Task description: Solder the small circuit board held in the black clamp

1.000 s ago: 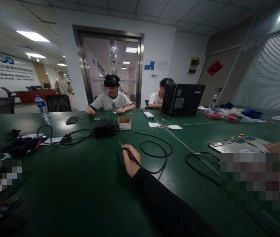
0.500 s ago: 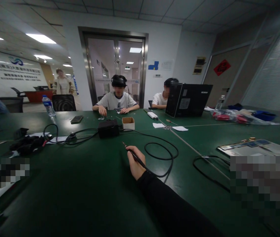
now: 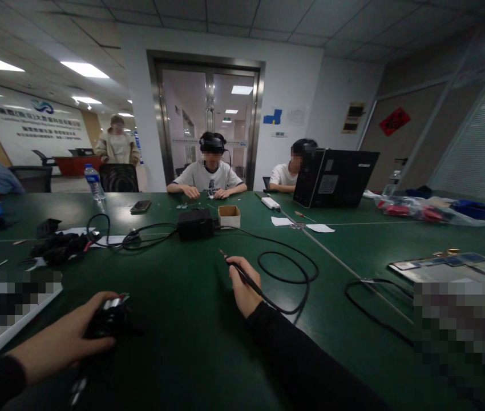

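Observation:
In the head view, my right hand (image 3: pixel 245 284) is closed around the handle of a slim black soldering iron (image 3: pixel 239 267), its pointed tip aimed away from me to the upper left. A black cable (image 3: pixel 306 294) runs from the iron in loops over the table. At the lower left, my left hand (image 3: pixel 82 328) grips a dark black object with shiny metal parts (image 3: pixel 112 314); blur and shade keep its kind from showing. Beyond the iron's tip stand a black box (image 3: pixel 195 222) with cables and a small open cardboard box (image 3: pixel 229 217).
The green table (image 3: pixel 174 285) carries a bundle of black gear (image 3: pixel 60 246) at left, a phone (image 3: pixel 141 206), a water bottle (image 3: pixel 94 182), a black computer case (image 3: pixel 336 178) and plastic bags (image 3: pixel 431 208). Two people (image 3: pixel 212 171) sit across, wearing headsets.
My left hand has come into view at the lower left with the black object in its grip. The whole scene has shifted slightly right; my right hand keeps hold of the soldering iron.

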A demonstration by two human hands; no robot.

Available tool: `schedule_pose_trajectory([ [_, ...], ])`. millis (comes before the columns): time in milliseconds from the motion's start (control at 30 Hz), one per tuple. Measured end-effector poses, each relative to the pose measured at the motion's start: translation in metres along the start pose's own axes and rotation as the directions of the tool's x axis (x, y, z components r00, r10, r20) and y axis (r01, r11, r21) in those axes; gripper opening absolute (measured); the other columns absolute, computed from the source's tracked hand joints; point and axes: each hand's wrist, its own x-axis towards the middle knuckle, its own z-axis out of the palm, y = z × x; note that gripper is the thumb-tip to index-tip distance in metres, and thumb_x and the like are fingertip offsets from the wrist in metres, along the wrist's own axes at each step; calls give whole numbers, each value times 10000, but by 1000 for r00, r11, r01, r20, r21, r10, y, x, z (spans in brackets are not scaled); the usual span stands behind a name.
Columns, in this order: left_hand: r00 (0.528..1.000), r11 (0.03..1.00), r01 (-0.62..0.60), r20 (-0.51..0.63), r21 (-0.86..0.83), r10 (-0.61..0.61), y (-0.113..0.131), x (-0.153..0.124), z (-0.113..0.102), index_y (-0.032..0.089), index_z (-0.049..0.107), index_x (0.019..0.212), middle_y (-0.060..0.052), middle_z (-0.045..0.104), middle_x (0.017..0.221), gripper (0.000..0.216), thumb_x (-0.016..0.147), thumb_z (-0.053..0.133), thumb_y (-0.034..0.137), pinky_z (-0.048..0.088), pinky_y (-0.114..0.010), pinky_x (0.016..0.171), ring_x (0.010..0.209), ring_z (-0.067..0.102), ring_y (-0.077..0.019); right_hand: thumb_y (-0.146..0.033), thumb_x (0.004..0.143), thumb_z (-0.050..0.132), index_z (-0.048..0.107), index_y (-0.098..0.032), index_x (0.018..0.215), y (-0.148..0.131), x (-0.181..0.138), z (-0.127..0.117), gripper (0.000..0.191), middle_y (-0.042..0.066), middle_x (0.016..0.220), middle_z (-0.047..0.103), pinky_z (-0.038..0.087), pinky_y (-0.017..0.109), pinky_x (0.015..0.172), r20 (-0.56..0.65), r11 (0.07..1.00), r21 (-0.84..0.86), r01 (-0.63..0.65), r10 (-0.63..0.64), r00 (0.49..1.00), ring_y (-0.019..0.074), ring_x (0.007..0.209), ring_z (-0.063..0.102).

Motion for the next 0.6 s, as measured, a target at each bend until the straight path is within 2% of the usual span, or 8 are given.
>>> schedule_pose_trajectory([
  [133, 992, 999, -29, 124, -34, 33, 46, 31, 27, 236, 420, 1331, -120, 659, 1181, 848, 573, 699, 495, 524, -279, 477, 700, 683, -242, -315, 867, 518, 692, -202, 974, -1, 0, -1, 234, 0, 722, 630, 450, 230, 520, 16, 1000, 9, -18, 17, 1000, 150, 595, 572],
  [300, 988, 994, -108, 111, -31, 111, 103, 69, 59, 215, 461, 1282, -130, 654, 1188, 754, 609, 752, 392, 539, -222, 473, 742, 694, -212, -329, 866, 513, 692, -199, 989, -4, 0, -3, 254, 10, 742, 640, 455, 242, 540, 38, 1000, -2, -28, 28, 999, 158, 610, 580],
  [467, 983, 989, -145, 108, -31, 148, 131, 102, 86, 215, 463, 1262, -126, 646, 1197, 686, 654, 766, 309, 541, -182, 456, 742, 702, -189, -318, 853, 514, 699, -204, 980, -3, 1, -1, 252, 4, 726, 650, 476, 249, 575, 2, 1000, 16, -5, 5, 1000, 165, 636, 601],
  [600, 982, 985, -169, 82, -27, 170, 146, 119, 100, 213, 472, 1235, -140, 633, 1208, 654, 658, 773, 277, 533, -173, 437, 723, 703, -188, -309, 842, 520, 703, -204, 971, 0, 1, 0, 248, 6, 737, 665, 494, 254, 611, -19, 999, 28, 20, -20, 1000, 175, 687, 623],
])
